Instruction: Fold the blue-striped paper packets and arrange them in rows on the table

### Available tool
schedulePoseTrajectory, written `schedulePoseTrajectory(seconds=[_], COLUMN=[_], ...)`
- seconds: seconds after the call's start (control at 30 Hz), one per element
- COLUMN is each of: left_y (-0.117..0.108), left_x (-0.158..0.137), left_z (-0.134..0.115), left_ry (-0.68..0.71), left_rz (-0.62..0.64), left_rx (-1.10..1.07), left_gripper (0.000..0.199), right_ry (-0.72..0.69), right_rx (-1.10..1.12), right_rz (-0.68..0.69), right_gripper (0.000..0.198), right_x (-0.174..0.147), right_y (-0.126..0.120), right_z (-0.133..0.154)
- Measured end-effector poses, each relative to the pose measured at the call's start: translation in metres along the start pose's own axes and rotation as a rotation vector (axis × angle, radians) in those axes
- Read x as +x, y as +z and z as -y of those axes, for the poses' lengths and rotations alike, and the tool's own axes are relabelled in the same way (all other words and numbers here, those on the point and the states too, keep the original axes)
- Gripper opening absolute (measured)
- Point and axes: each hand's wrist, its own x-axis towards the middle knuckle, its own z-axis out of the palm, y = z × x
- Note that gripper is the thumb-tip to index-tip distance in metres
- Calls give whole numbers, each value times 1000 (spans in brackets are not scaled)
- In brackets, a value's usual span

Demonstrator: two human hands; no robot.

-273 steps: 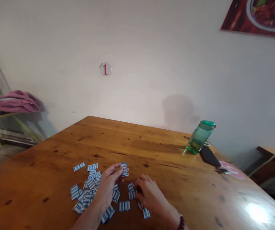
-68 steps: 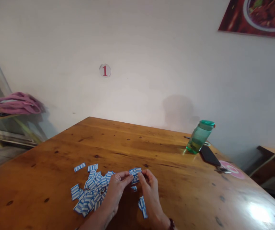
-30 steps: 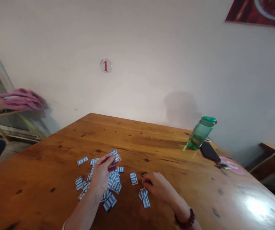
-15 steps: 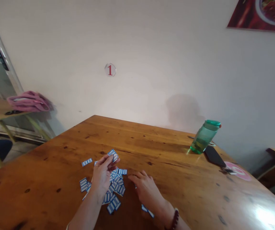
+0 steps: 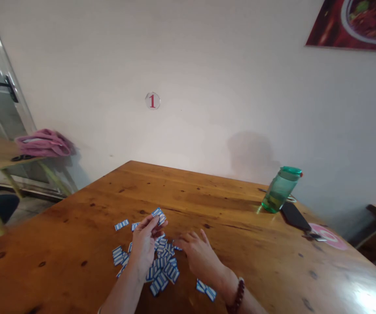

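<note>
Several small blue-and-white striped cards [image 5: 162, 267] lie in a loose pile on the wooden table [image 5: 207, 205]. My left hand [image 5: 145, 244] is raised just above the pile and pinches a small stack of these cards [image 5: 158, 215] between thumb and fingers. My right hand [image 5: 197, 257], with a bead bracelet on the wrist, rests palm down on the table with fingers spread, its fingertips touching a card at the pile's right edge. Two more cards [image 5: 206, 290] lie beside my right wrist. One card [image 5: 121, 225] sits apart at the pile's far left.
A green water bottle [image 5: 281, 189] stands at the table's far right, with a dark phone [image 5: 295, 216] and a pink round sticker [image 5: 328, 231] beside it. A pink cloth [image 5: 44, 143] lies on a side table at left. A wall runs behind the table.
My right hand has slid left from the two cards by my wrist to the pile's right edge. My left hand still holds its small stack raised. The camera has shifted a little.
</note>
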Motion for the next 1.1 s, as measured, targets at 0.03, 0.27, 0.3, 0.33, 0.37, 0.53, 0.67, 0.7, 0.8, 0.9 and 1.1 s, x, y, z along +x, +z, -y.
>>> schedulePoseTrajectory(seconds=[0.03,0.27,0.3,0.33,0.37,0.53,0.67,0.7,0.8,0.9,1.1], left_y=[0,2,2,1,1,1,2,2,3,4,8], left_x=[0,-3,-3,-3,-3,-1,-3,-5,-11,-16,-18], left_z=[0,0,0,0,0,2,4,4,8,16,35], left_ry=[0,-5,-6,-9,-12,-18,-24,-28,-47,-69,-121], left_rz=[6,12,18,24,26,25,40,48,108,190,339], left_rx=[5,10,11,11,11,2,37,55,135,257,511], left_gripper=[19,19,19,19,19,20,23,24,26,22,22], right_ry=[47,219,223,220,206,100,100,106,151,237,289], right_rx=[9,-16,-23,-28,-29,-28,-13,22,262,638,1185], right_rz=[-30,-61,-55,-50,-41,15,-27,-55,-195,-353,-465], right_gripper=[45,18,16,16,18,32,27,25,19,13,16], right_x=[1,18,21,23,24,30,31,29,21,8,-10], right_y=[-2,1,3,5,6,9,10,9,3,-4,-8], right_z=[-2,-2,-1,0,1,2,0,-2,-10,-20,-34])
